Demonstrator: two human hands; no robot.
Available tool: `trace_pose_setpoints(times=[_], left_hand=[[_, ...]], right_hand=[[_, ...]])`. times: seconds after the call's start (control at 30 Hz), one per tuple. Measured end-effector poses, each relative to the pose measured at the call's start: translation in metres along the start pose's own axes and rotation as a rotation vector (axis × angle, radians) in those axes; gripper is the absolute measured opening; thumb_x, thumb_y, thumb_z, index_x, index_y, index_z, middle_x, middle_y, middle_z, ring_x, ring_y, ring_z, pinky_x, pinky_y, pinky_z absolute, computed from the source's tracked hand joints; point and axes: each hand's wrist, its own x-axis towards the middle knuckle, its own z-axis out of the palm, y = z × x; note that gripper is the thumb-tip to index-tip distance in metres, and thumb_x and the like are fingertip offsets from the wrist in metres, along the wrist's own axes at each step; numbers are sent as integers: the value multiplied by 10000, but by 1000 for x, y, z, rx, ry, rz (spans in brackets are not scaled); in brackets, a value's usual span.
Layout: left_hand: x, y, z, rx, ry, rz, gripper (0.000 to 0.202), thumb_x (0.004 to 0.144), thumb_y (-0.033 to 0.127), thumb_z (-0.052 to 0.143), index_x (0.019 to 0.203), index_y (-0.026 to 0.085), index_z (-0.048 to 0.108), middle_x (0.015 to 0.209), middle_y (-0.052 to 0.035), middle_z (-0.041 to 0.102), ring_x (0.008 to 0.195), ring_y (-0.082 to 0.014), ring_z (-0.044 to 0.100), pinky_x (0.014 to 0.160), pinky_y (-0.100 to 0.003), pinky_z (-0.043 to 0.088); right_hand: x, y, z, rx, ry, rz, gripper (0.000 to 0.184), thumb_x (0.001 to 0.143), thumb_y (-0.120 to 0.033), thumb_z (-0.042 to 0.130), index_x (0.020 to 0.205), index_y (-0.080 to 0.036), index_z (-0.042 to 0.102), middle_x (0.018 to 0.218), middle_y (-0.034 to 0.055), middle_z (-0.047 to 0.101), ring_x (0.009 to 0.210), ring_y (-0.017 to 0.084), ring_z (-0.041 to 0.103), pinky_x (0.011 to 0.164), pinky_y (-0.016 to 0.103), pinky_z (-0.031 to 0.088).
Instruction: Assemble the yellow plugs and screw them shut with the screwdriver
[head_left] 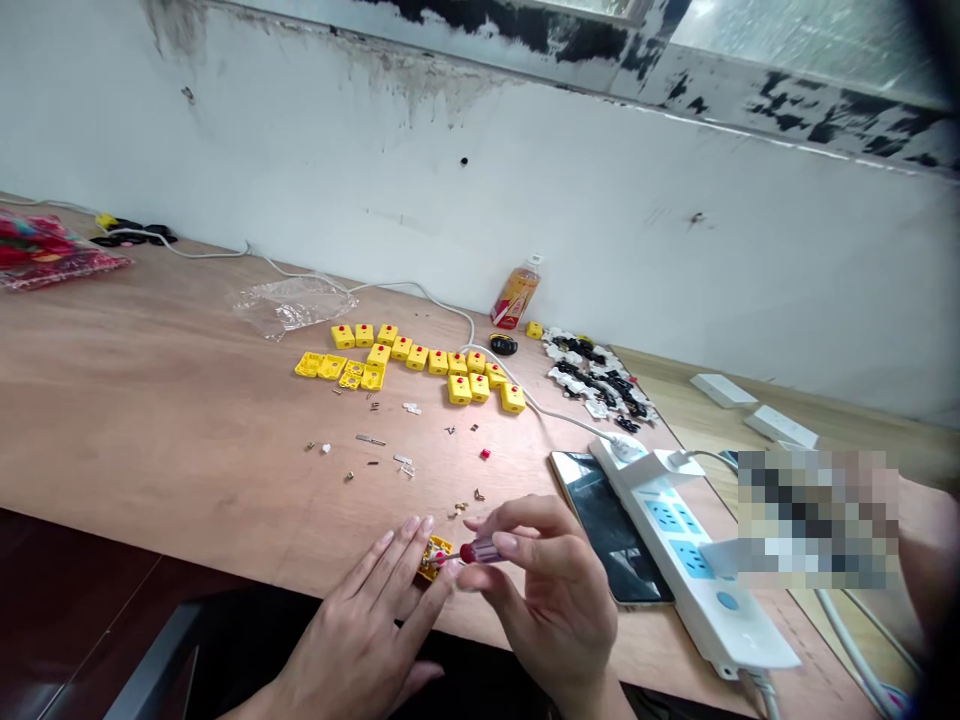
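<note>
My left hand [371,620] pinches a small open yellow box [433,556] at the near edge of the wooden table [150,420]. A small screwdriver with a red handle [477,551] is gripped in the fingers of my right hand [551,590], its tip pointing left into the yellow box. Just beyond lie several tiny metal screws and clips [390,455] and one small red button [485,454].
A row of several closed yellow boxes with red buttons [427,360] lies mid-table. Behind it are a plastic bag [296,300] and a bottle [516,293]. A pile of black and white parts [600,380], a phone [611,525] and a white power strip [686,550] lie to the right.
</note>
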Motion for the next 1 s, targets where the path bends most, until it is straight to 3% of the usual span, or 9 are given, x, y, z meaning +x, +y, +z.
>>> trace_pose_setpoints(times=[0.07, 0.13, 0.27, 0.43, 0.57, 0.63, 0.77, 0.9, 1.0], left_hand=[[0, 0, 1, -1, 21, -6, 959, 747, 670, 812, 1482, 145, 488, 1444, -234, 593, 1303, -371, 616, 1019, -446, 572], [0, 1, 2, -18, 51, -31, 904, 720, 665, 834, 1417, 168, 544, 1435, -217, 607, 1290, -359, 629, 1025, -435, 567], [1, 2, 4, -37, 55, -52, 833, 710, 640, 855, 1350, 184, 580, 1457, -209, 590, 1321, -359, 603, 1057, -444, 542], [0, -1, 4, 2, 35, -9, 826, 781, 671, 782, 1382, 154, 550, 1406, -223, 628, 1291, -362, 626, 1035, -443, 550], [0, -1, 6, -33, 57, -39, 830, 762, 648, 812, 1392, 174, 551, 1463, -198, 588, 1330, -351, 594, 1075, -434, 527], [-1, 0, 7, -34, 44, -38, 871, 750, 644, 823, 1419, 167, 534, 1473, -213, 574, 1341, -362, 583, 1072, -443, 530], [-1, 1, 7, -37, 42, -47, 912, 697, 659, 856, 1409, 182, 543, 1433, -224, 605, 1304, -366, 614, 1052, -452, 547], [-2, 2, 8, -48, 29, -57, 937, 641, 620, 909, 1389, 178, 557, 1473, -218, 572, 1333, -368, 588, 1083, -458, 527], [-3, 1, 8, -32, 13, -43, 944, 696, 638, 867, 1433, 160, 521, 1493, -234, 545, 1370, -374, 552, 1089, -462, 521]], right_hand=[[0, -3, -3, 22, -145, 76, 444, 927, -14, 629, 1272, -286, 566, 1222, 92, 688, 1121, 233, 712, 900, 424, 658], [1, -6, -4, 37, -207, 98, 475, 938, 22, 577, 1295, -291, 547, 1247, 95, 698, 1160, 231, 706, 912, 409, 655], [1, -6, -1, -6, -65, 4, 490, 848, -19, 761, 1204, -321, 610, 1001, 9, 668, 865, 157, 723, 732, 294, 673], [-2, -6, 3, 32, -230, 98, 519, 943, 14, 566, 1351, -302, 507, 1295, 99, 661, 1212, 230, 676, 969, 426, 631], [-3, -3, 5, 44, -77, 15, 607, 867, 72, 665, 1299, -339, 554, 1103, 11, 661, 998, 145, 721, 826, 271, 656], [-4, -2, 3, 19, -55, 7, 628, 847, 56, 706, 1310, -336, 543, 1129, 16, 636, 1013, 150, 709, 863, 296, 652], [-5, -2, 0, 33, -245, 120, 518, 964, 25, 515, 1357, -310, 471, 1299, 94, 651, 1214, 213, 671, 950, 404, 634], [-5, 1, 3, 58, -49, 48, 514, 891, 27, 670, 1236, -329, 534, 1063, 11, 668, 963, 159, 726, 808, 318, 668], [-5, 1, 4, 53, -91, 58, 505, 886, 1, 692, 1244, -314, 522, 1194, 51, 652, 1096, 200, 703, 940, 421, 644]])
